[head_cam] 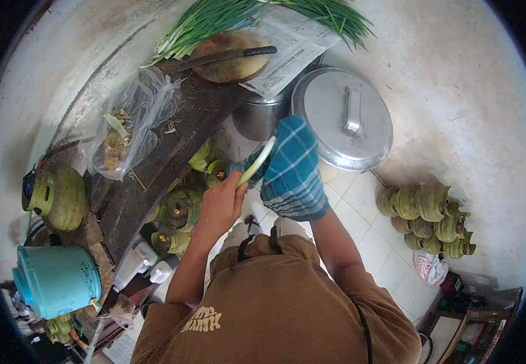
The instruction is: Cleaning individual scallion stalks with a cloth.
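My left hand [223, 200] grips a slender, curved, pale green-white piece [257, 163], which looks like a vegetable stalk; its white end points up and to the right. A blue-green checked cloth [292, 168] covers my right hand, held with it. Only the forearm [338, 245] shows below the cloth, and the fingers are hidden. Part of the cloth also shows behind the stalk, beside my left fingers. Beyond my hands stands a large metal pot with a handled lid [338, 113]. A smaller metal pot [258, 118] is beside it.
A dark wooden bench [199, 107] holds a round chopping board [231, 68] with a knife [226, 58], green onions [213, 22] and a plastic bag [131, 127]. Green gas cylinders [181, 209] sit beneath; several more [431, 218] stand right. A turquoise container [60, 282] is at left.
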`<state>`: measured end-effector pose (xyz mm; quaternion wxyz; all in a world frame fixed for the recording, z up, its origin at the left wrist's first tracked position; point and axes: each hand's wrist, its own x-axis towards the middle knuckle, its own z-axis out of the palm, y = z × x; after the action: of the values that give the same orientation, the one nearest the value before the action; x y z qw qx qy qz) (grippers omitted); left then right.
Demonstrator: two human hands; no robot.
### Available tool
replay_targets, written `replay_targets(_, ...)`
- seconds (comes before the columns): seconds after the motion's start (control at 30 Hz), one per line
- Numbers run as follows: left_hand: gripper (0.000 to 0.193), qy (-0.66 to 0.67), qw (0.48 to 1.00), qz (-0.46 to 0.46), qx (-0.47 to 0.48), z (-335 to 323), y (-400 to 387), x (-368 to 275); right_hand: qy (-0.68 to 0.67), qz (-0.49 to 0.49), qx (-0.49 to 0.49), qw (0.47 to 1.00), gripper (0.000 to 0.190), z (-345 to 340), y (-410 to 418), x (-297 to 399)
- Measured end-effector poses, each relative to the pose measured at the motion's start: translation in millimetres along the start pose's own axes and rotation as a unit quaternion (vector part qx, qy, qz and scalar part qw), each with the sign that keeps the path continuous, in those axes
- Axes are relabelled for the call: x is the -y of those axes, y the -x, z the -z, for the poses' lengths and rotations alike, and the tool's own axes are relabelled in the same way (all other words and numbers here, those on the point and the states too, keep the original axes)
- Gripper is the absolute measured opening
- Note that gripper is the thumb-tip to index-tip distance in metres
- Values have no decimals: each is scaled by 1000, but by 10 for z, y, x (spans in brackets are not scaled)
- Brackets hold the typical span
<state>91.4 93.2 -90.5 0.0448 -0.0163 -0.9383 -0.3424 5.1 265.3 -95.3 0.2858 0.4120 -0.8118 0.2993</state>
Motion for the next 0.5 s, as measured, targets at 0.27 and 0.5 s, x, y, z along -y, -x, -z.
replay_targets(0.27, 15, 2, 1000, -18, -16, 9, -29, -33, -59, -14, -10, 998, 36, -9, -83, -35)
replay_targets(0.5, 14, 14, 1000, 7, -16, 21, -34, -45, -15, 29, -2, 999, 48, 100, -81, -59)
